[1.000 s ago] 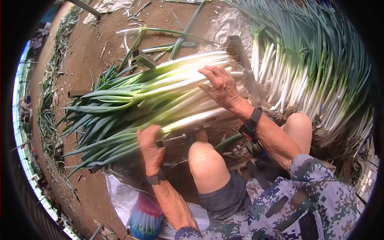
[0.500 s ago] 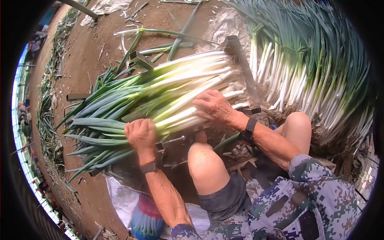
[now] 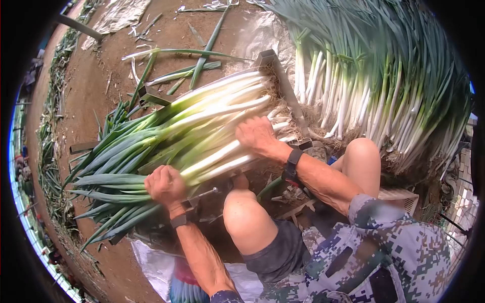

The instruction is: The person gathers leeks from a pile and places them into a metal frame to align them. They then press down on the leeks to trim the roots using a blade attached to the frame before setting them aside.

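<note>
A layer of long green onions lies across a metal frame, white root ends to the right and green leaves to the left. My left hand is wrapped round several stalks on the near side, where the leaves begin. Closer to the roots, my right hand is closed on the white part of the onions, its fingertips hidden. Both wrists wear dark bands.
A big heap of green onions stands at the right, roots toward me. Loose leaves litter the soil beyond the frame. My bare knee is just below the onions. A white sheet lies near my left forearm.
The view has shifted, moving the scene leftward. My right hand's fingers, earlier spread over the white stalks, are now curled in. My left hand keeps its hold, slightly lower in view.
</note>
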Demonstrator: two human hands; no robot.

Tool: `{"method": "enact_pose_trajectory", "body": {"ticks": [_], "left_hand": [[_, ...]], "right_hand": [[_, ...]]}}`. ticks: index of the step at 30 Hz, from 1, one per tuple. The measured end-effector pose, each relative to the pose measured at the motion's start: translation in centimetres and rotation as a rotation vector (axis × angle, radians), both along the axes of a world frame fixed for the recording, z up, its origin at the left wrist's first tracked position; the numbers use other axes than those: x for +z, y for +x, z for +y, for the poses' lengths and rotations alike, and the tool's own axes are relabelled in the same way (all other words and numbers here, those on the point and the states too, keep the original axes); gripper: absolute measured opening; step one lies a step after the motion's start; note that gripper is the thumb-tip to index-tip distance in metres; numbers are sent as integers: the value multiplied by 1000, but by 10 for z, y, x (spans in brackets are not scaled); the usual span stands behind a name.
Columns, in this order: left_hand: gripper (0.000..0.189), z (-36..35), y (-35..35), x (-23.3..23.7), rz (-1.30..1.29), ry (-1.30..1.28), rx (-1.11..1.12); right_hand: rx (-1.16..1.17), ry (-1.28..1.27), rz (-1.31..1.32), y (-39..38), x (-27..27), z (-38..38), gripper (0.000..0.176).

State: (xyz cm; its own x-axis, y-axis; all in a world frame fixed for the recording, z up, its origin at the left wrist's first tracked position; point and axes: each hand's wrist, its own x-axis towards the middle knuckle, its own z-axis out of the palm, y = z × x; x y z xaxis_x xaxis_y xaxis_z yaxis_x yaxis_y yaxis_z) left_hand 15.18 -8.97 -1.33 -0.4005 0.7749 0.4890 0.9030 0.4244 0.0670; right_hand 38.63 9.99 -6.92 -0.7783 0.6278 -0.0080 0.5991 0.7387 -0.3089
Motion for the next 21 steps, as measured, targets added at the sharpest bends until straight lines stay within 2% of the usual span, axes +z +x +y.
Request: {"method": "enact_pose_trajectory", "body": {"ticks": [3, 4, 7, 10, 13, 14, 17, 18, 21], "left_hand": [[5, -1, 0, -3, 3, -18, 39], [6, -3, -2, -5, 16, 18, 7], [8, -1, 1, 0, 9, 45, 13], [10, -2, 2, 2, -4, 70, 8], [11, -2, 3, 4, -18, 90, 0], [11, -3, 3, 4, -23, 96, 2], [10, -3, 3, 5, -21, 87, 4], [10, -3, 4, 5, -16, 80, 4], [8, -3, 5, 4, -30, 76, 6]], "right_hand": [[-109, -97, 301, 3, -8, -1, 24], [-106, -169, 292, 6, 5, 0, 23], [-213, -51, 603, -8, 37, 16, 28], [-153, -144, 453, -28, 34, 34, 30], [-104, -176, 185, -31, 31, 42, 25], [-75, -134, 197, -29, 31, 46, 20], [-181, 14, 323, -14, 36, 73, 17], [-164, -49, 286, -13, 26, 78, 16], [-130, 28, 261, -24, 20, 81, 13]]}}
